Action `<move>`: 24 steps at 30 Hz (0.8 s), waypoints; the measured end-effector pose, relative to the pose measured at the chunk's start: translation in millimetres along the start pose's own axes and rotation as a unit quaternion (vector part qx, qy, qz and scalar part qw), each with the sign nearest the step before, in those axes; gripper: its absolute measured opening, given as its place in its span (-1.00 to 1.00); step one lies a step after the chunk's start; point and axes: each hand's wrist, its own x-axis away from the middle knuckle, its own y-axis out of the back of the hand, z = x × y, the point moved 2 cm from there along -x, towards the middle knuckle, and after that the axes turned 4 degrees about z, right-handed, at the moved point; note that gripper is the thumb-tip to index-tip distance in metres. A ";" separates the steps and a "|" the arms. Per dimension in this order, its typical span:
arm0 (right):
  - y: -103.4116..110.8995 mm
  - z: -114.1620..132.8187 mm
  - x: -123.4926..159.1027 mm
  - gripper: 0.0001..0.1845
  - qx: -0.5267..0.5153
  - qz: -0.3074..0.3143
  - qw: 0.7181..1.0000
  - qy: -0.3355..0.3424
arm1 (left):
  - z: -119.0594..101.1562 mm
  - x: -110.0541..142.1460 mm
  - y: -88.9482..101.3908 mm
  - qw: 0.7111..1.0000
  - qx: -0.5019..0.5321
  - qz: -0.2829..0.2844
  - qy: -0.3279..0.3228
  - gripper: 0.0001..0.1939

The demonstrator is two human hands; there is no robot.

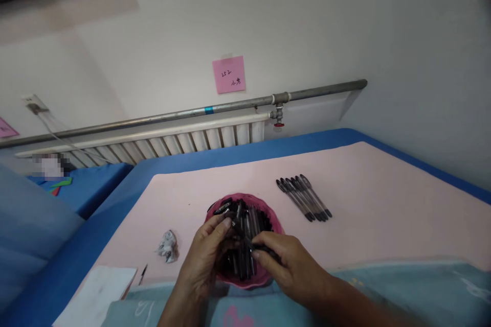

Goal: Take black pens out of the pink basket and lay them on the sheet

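Observation:
A pink basket full of black and clear pen parts sits in front of me, partly covered by my hands. Above its left side, my left hand is closed with thumb and fingers around a small black pen part. My right hand pinches a slim black pen part, its tip meeting the piece in the left hand. Whether the two pieces are joined I cannot tell. To the right of the basket, several clear-barrelled pens with black caps lie side by side in a row.
A crumpled grey-white wad lies left of the basket, near a thin pen refill and white paper. Pink sheeting covers the blue table. Teal cloth runs along the front edge. A radiator stands behind.

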 end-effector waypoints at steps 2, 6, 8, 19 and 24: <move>-0.6 -0.4 0.1 -0.85 0.007 0.002 1.000 0.002 | 0.3 0.1 0.2 1.000 -0.002 0.001 -0.003 -0.78; -0.8 -0.5 0.2 -0.85 0.005 0.013 1.000 0.009 | 0.1 0.3 1.8 1.000 -0.009 -0.002 -0.002 -0.79; 0.2 -0.2 -0.2 -0.85 -0.011 0.018 1.000 0.011 | -1.6 0.7 1.6 1.000 -0.017 -0.003 -0.002 -0.77; 7.1 -2.3 -5.1 -0.83 -0.082 -0.020 0.996 -0.039 | -27.3 1.2 23.1 0.881 -0.419 -0.121 -0.183 -0.85; 6.1 -3.0 -4.9 -0.83 -0.087 -0.023 0.995 -0.043 | -21.2 1.2 17.4 0.680 -0.713 -0.078 -0.150 -0.85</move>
